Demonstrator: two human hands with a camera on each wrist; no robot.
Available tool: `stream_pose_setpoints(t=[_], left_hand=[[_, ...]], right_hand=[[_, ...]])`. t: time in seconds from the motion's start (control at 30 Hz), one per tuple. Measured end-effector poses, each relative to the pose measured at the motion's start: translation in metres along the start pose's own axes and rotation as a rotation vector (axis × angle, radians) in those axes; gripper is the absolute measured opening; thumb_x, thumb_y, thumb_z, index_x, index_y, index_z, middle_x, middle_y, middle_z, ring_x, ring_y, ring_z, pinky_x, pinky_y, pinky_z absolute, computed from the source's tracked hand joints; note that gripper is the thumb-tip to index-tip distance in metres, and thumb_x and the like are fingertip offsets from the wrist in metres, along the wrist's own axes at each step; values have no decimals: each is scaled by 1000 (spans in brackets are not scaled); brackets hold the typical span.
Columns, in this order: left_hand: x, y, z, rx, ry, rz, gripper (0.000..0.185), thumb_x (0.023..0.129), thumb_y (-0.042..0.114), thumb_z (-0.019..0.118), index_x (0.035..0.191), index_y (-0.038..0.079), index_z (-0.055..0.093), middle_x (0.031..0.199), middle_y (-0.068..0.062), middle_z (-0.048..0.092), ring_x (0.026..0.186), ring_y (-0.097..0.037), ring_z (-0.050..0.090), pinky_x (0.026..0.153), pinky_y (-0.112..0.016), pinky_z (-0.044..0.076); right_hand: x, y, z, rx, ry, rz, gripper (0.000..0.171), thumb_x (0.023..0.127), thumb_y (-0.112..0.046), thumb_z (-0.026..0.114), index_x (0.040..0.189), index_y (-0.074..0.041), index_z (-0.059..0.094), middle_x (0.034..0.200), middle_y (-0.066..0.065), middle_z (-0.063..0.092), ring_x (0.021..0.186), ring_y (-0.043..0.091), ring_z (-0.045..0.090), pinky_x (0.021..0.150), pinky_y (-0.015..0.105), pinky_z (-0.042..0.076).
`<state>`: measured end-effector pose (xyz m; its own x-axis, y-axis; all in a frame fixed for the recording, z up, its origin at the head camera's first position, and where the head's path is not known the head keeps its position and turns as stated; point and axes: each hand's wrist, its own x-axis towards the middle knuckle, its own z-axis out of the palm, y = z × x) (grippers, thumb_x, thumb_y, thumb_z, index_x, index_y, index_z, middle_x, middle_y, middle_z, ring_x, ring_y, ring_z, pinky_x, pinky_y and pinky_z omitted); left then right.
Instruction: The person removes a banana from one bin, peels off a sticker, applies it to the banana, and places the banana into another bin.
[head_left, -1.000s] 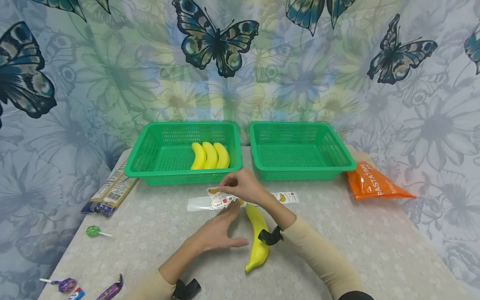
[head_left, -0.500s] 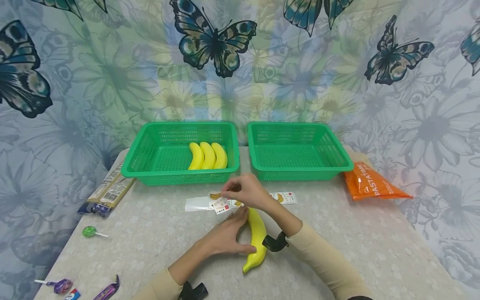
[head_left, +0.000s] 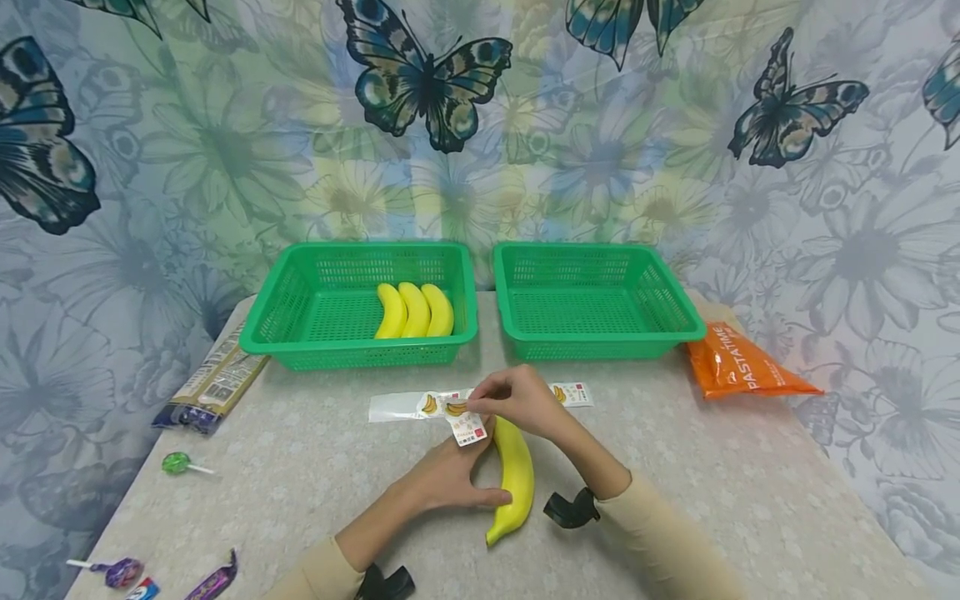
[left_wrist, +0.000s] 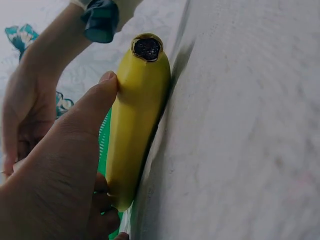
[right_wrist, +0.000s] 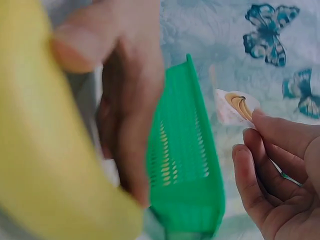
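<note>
A single yellow banana (head_left: 515,479) lies lengthwise on the table in front of me. My left hand (head_left: 447,477) holds it from its left side, the thumb against the lower part and the fingers at the far end. In the left wrist view the banana's dark tip (left_wrist: 147,49) points toward the camera. Between thumb and fingertips, my right hand (head_left: 527,402) pinches a white sticker (head_left: 469,430) with a printed banana picture, held just above the left hand. Behind the hands lies a label strip (head_left: 397,407) carrying more of these stickers, partly covered by the right hand.
At the back left, a green basket (head_left: 360,354) holds three bananas (head_left: 415,310). A second green basket (head_left: 600,346) stands to its right. An orange pasta bag (head_left: 750,362) lies at the right, a gold packet (head_left: 213,383) at the left. Lollipops (head_left: 177,463) and candies (head_left: 213,581) lie front left.
My right hand has drawn the sticker away from the strip, toward me and slightly right. The left hand has moved right and come onto the banana.
</note>
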<state>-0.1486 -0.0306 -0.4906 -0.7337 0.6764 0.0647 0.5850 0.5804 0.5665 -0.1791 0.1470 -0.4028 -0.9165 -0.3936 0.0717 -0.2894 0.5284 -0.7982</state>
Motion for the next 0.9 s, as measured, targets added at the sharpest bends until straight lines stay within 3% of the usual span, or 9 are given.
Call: stream_pose_setpoints(t=[0.23,0.5,0.9], left_hand=[[1,-2,2,32,6,-31,105,74,77,62,155,20,27,159,-5,31,145,-26,35,113,-45,40],[1,2,1,45,-24,-59,106,75,78,59,157,21,23,166,-2,11,143,-43,33,103,-62,44],[0,4,0,63,-38,-70,111,76,77,59,156,11,20,166,-4,9,148,-35,26,110,-56,39]], right_hand=[[-23,28,-4,34,55,90,14,83,-28,78,84,-15,77,82,-2,74,72,7,64,66,20,52],[-39,43,-9,-5,56,109,13,82,-28,78,84,-15,77,80,-3,73,69,6,62,63,20,51],[-47,56,-9,-9,22,128,13,82,-28,78,82,-15,76,76,-3,73,67,9,62,61,21,51]])
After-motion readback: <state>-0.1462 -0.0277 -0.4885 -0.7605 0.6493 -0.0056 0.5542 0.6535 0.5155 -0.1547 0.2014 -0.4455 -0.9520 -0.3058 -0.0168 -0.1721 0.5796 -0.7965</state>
